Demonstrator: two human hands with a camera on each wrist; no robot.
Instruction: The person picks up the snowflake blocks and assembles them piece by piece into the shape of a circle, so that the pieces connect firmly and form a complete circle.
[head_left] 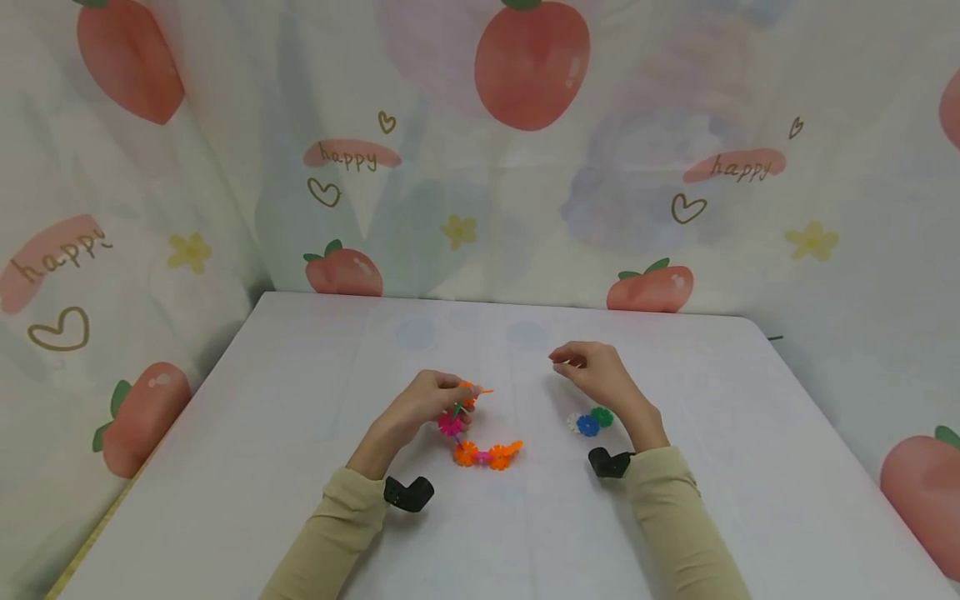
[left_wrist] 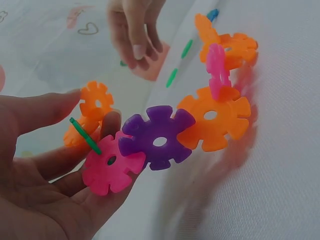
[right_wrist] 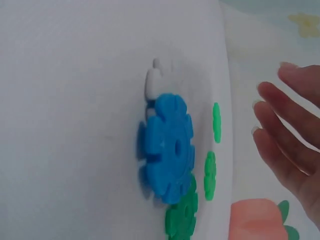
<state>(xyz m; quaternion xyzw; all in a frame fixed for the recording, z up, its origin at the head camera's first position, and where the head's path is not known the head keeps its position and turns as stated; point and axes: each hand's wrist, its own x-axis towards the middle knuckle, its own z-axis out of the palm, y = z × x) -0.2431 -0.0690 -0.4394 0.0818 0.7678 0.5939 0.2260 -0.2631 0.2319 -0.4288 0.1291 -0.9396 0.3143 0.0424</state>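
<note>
My left hand [head_left: 423, 404] pinches one end of a chain of slotted plastic flower discs, at an orange disc [left_wrist: 96, 100]. A green disc [left_wrist: 86, 136] seen edge-on and a pink disc [left_wrist: 113, 164] follow beside the fingers. Then come a purple disc [left_wrist: 159, 139], a large orange disc [left_wrist: 215, 120], a pink disc [left_wrist: 218, 71] and more orange ones, the far end lying low on the table. My right hand [head_left: 596, 371] hovers above the table to the right, fingers loosely bent and holding nothing. Below it, a blue disc [right_wrist: 170, 147] lies beside a green disc [right_wrist: 182, 212].
A white disc [head_left: 573, 422] lies left of the blue one. Two light green discs [right_wrist: 210, 175] show farther off in the right wrist view. The white table [head_left: 300, 375] backs onto a fruit-patterned cloth [head_left: 487, 208]. A black wrist camera [head_left: 408, 495] juts from the left cuff.
</note>
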